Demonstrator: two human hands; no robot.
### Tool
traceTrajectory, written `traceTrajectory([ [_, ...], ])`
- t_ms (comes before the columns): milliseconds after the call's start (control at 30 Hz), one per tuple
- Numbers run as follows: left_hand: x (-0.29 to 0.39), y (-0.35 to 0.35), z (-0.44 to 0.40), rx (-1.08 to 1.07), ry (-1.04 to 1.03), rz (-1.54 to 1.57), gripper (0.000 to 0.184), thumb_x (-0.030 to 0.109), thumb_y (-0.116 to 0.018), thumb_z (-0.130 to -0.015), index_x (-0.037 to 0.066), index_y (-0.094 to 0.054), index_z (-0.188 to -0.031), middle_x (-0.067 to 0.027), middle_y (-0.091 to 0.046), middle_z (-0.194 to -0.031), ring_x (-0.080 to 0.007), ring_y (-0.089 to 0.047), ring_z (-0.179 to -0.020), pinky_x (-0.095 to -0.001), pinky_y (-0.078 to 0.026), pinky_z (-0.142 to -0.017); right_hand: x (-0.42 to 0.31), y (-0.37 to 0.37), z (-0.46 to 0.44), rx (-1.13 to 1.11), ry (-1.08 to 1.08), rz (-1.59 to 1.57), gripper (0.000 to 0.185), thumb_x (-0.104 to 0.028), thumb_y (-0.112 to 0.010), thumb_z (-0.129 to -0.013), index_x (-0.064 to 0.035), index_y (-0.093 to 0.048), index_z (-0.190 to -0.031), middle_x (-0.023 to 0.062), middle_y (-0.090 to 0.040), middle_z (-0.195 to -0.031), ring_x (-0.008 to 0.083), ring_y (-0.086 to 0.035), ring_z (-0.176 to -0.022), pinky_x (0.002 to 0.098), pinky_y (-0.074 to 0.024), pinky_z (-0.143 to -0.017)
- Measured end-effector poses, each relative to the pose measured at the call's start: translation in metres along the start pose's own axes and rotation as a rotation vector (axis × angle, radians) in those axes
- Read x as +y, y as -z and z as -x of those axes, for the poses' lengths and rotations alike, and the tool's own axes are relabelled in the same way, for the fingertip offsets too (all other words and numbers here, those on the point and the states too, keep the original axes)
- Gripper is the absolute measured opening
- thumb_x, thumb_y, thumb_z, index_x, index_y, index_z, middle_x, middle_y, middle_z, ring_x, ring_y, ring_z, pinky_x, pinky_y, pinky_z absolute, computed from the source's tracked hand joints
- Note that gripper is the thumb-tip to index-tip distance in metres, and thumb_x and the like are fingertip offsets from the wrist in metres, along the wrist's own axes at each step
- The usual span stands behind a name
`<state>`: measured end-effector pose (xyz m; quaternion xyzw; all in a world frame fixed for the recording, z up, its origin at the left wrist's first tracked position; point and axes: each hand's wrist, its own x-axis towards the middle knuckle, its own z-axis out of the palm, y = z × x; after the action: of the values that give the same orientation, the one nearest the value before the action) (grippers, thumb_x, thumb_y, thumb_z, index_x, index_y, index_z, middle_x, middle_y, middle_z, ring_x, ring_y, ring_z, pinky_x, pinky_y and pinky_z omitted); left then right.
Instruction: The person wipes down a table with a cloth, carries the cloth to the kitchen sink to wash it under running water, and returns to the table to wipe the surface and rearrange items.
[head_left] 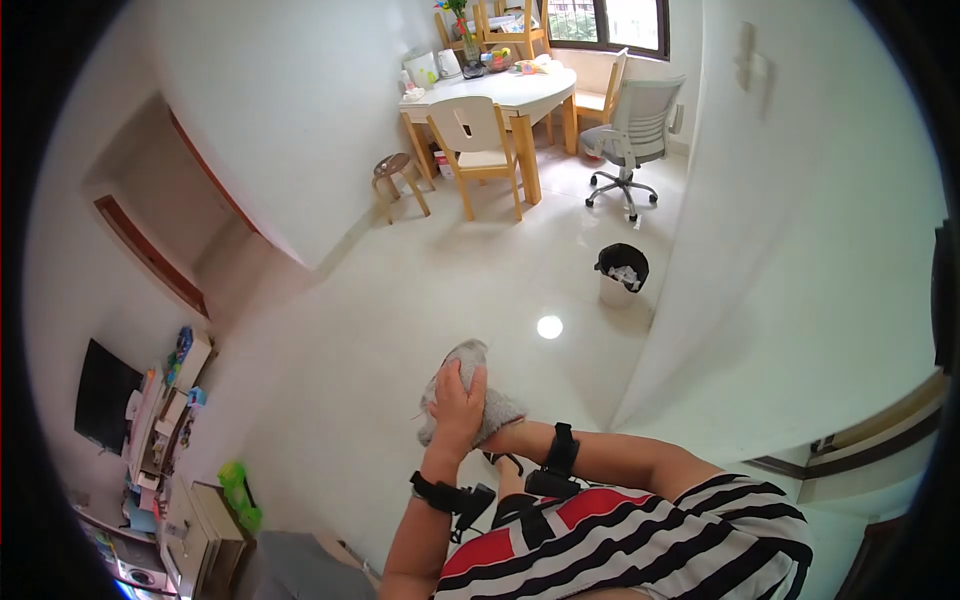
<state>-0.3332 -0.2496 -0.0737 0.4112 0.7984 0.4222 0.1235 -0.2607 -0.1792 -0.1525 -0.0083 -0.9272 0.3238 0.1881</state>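
A crumpled grey cloth (503,408) with a fuzzy surface is held up in front of my body. My left hand (458,402) lies over it from above, fingers bent round the fabric. From the right, my right hand (507,437) reaches in under the cloth. Only the part near its wrist shows, and the cloth covers its fingers. Both wrists carry black straps (562,450) with small dark devices. Below the hands, part of a foot in a dark sandal (503,460) is visible on the floor.
A bin (622,285) with a black liner stands ahead to the right, beside a white wall (770,260). Farther off are a white table (500,93), chairs, a stool (400,182) and an office chair (635,125). A TV (107,397) and cluttered cabinets line the left.
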Motion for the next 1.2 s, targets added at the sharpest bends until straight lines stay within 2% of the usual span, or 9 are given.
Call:
traceTrajectory([
  [100,0.029,0.029,-0.037,-0.155,0.026,-0.180,0.056,0.040,-0.057,-0.097,0.003,-0.049,-0.138,-0.0233,-0.056,-0.130,-0.0339,-0.054,-0.119,-0.0407,-0.037,-0.105,0.025,0.024,-0.024,-0.014,-0.033,-0.053,0.049,-0.035,-0.057,-0.093,-0.0114,-0.049,-0.136,0.0142,-0.050,-0.139,0.0301,-0.045,-0.129,0.0378,-0.0335,-0.111],
  [233,0.016,0.069,-0.116,-0.026,-0.206,0.311,0.047,0.031,-0.051,-0.103,0.000,-0.049,-0.138,-0.0158,-0.056,-0.134,-0.0193,-0.052,-0.123,-0.0306,-0.038,-0.106,0.066,0.079,-0.034,0.105,0.017,-0.230,0.040,-0.033,-0.058,-0.094,-0.0078,-0.055,-0.125,0.0118,-0.058,-0.125,0.0271,-0.052,-0.121,0.0376,-0.0390,-0.105],
  [300,0.071,0.123,-0.139,0.034,-0.199,0.506,0.043,0.027,-0.052,-0.103,-0.001,-0.050,-0.136,-0.0113,-0.057,-0.132,-0.0176,-0.051,-0.124,-0.0294,-0.037,-0.107,0.092,0.088,-0.040,0.171,-0.060,-0.828,0.038,-0.032,-0.058,-0.094,-0.0074,-0.056,-0.123,0.0107,-0.059,-0.120,0.0245,-0.054,-0.117,0.0371,-0.0420,-0.101],
  [400,0.099,0.149,-0.161,0.101,-0.228,0.592,0.041,0.024,-0.052,-0.103,-0.001,-0.050,-0.135,-0.0091,-0.057,-0.132,-0.0169,-0.051,-0.125,-0.0294,-0.037,-0.107,0.096,0.151,-0.029,0.107,-0.062,-0.212,0.044,-0.018,-0.058,-0.097,-0.0101,-0.044,-0.138,0.0047,-0.052,-0.135,0.0223,-0.051,-0.125,0.0377,-0.0377,-0.110],
  [500,0.061,0.147,-0.202,0.048,-0.178,0.564,0.044,0.028,-0.056,-0.101,0.005,-0.051,-0.138,-0.0069,-0.056,-0.135,-0.0191,-0.048,-0.129,-0.0328,-0.037,-0.104,0.143,0.152,-0.017,0.449,-0.271,-1.549,0.041,-0.021,-0.055,-0.098,-0.0102,-0.044,-0.137,0.0054,-0.054,-0.133,0.0233,-0.052,-0.122,0.0396,-0.0394,-0.108],
  [600,0.006,0.124,-0.221,-0.141,-0.088,0.318,0.049,0.027,-0.061,-0.098,0.000,-0.049,-0.137,-0.0123,-0.056,-0.134,-0.0236,-0.049,-0.127,-0.0345,-0.039,-0.106,0.156,0.185,-0.011,0.546,-0.320,-1.318,0.034,-0.027,-0.052,-0.098,-0.0114,-0.050,-0.129,0.0055,-0.058,-0.121,0.0217,-0.055,-0.115,0.0384,-0.0439,-0.102],
  [667,-0.005,0.125,-0.225,-0.315,0.033,0.142,0.055,0.030,-0.066,-0.094,0.002,-0.049,-0.138,-0.0149,-0.055,-0.136,-0.0302,-0.048,-0.129,-0.0397,-0.040,-0.105,0.152,0.208,-0.027,0.759,-0.332,-1.752,0.039,-0.032,-0.048,-0.100,-0.0114,-0.047,-0.133,0.0061,-0.057,-0.125,0.0254,-0.055,-0.116,0.0428,-0.0438,-0.104],
  [933,-0.060,0.159,-0.310,-0.452,0.251,0.220,0.057,0.031,-0.066,-0.093,0.003,-0.047,-0.139,-0.0147,-0.050,-0.141,-0.0317,-0.049,-0.129,-0.0406,-0.041,-0.105,0.216,0.214,-0.193,0.472,-0.182,-1.906,0.041,-0.032,-0.043,-0.102,-0.0128,-0.044,-0.138,0.0072,-0.053,-0.135,0.0267,-0.053,-0.121,0.0457,-0.0420,-0.106],
  [1200,-0.064,0.193,-0.364,-0.536,0.403,0.151,0.056,0.033,-0.065,-0.094,0.006,-0.048,-0.140,-0.0064,-0.053,-0.137,-0.0170,-0.054,-0.117,-0.0292,-0.045,-0.092,0.194,0.186,-0.334,0.347,-0.569,-2.019,0.038,-0.025,-0.043,-0.102,-0.0134,-0.044,-0.138,0.0065,-0.054,-0.132,0.0227,-0.050,-0.121,0.0368,-0.0413,-0.103],
])
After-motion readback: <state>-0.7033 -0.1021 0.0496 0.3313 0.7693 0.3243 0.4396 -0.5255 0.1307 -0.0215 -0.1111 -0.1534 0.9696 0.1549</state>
